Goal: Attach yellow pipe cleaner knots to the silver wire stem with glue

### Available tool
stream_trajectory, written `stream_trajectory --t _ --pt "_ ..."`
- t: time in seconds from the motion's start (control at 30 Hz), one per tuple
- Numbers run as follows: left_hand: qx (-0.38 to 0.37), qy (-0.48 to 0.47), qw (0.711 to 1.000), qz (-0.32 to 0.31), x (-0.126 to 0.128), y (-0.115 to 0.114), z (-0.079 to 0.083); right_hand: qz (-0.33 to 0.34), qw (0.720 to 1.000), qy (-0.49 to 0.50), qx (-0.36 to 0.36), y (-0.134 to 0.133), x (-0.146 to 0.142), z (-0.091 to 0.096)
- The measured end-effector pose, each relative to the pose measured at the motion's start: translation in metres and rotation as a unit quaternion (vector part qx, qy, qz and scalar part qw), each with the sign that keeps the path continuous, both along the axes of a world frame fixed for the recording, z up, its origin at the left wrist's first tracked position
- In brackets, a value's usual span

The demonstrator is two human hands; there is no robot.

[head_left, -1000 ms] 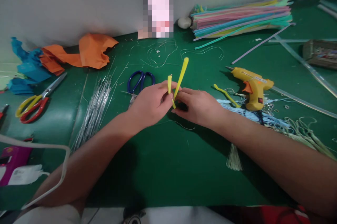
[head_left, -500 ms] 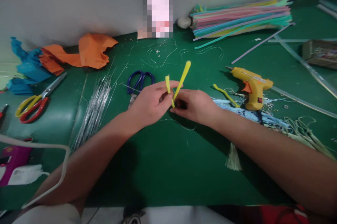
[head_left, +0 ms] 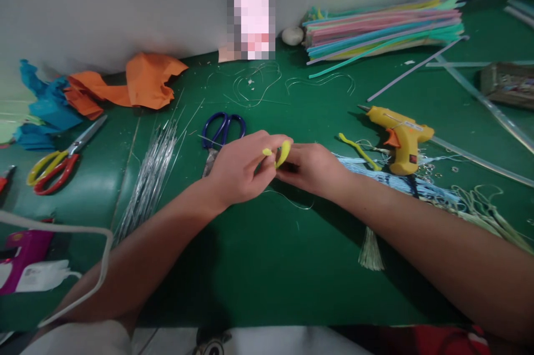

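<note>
Between my two hands is a yellow pipe cleaner (head_left: 284, 153), bent into a curve, with one end poking up by my left thumb. My left hand (head_left: 244, 168) is closed on it in a pinch. Close against it, my right hand (head_left: 311, 166) has its fingers curled around the lower part of the same pipe cleaner; its fingertips are partly hidden. Just behind my left hand lie blue-handled scissors (head_left: 224, 128), their blades partly covered by it. A thin clear thread or wire (head_left: 287, 199) lies below the hands.
To the right are a yellow glue gun (head_left: 400, 132), another yellow pipe cleaner (head_left: 359, 150), and blue tassels (head_left: 392, 181). A bundle of coloured pipe cleaners (head_left: 384, 32) lies at the back. On the left are silver wires (head_left: 152, 171), red-and-yellow scissors (head_left: 62, 163), and orange paper (head_left: 150, 82).
The yellow pipe cleaner's long end, which stood up straight, is now bent down into a curve between my hands. Its short end now shows less above my left thumb.
</note>
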State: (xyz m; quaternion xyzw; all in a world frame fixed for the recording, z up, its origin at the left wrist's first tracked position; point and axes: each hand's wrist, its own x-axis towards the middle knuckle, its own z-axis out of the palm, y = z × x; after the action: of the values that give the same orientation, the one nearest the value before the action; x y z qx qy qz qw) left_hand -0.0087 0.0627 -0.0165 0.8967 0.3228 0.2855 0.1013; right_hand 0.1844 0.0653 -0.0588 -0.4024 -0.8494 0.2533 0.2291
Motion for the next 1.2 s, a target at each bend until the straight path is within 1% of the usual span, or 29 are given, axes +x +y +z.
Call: stream_trajectory --t 0.07,0.13,0.27,0.37,0.5,0.6,0.8,0.97,1.07,1.2 --pt "0.022 -0.011 1.0 -0.013 0.0 0.0 -0.001 0.008 1.0 0.015 0.01 0.001 0.0 -0.002" --pt "0.035 -0.017 0.999 -0.017 0.0 0.0 -0.001 0.002 1.0 0.011 0.014 0.0 -0.001 -0.003" --pt "0.043 -0.01 0.999 -0.012 0.001 0.001 -0.001 -0.013 0.999 -0.033 0.01 -0.003 -0.003 0.0" --pt "0.035 0.0 0.999 -0.008 0.001 0.001 0.0 -0.009 0.999 -0.052 0.016 -0.005 -0.005 0.001" --pt "0.057 -0.014 0.998 -0.002 0.002 -0.001 0.002 -0.003 0.997 -0.073 0.03 -0.005 -0.005 0.003" --pt "0.055 -0.016 0.998 -0.005 0.002 -0.002 0.004 0.003 0.994 -0.1 0.035 -0.005 -0.005 0.005" --pt "0.041 -0.031 0.998 -0.04 0.004 -0.006 0.011 -0.015 0.99 -0.137 0.019 -0.007 -0.009 0.011" --pt "0.07 -0.077 0.993 -0.053 0.004 -0.009 0.013 -0.006 0.991 -0.131 0.019 -0.008 -0.009 0.014" --pt "0.084 -0.088 0.99 -0.065 0.003 -0.01 0.013 -0.019 0.99 -0.14 0.022 -0.009 -0.01 0.014" --pt "0.078 -0.09 0.987 -0.108 0.004 -0.012 0.014 -0.036 0.989 -0.143 -0.006 -0.009 -0.012 0.017"
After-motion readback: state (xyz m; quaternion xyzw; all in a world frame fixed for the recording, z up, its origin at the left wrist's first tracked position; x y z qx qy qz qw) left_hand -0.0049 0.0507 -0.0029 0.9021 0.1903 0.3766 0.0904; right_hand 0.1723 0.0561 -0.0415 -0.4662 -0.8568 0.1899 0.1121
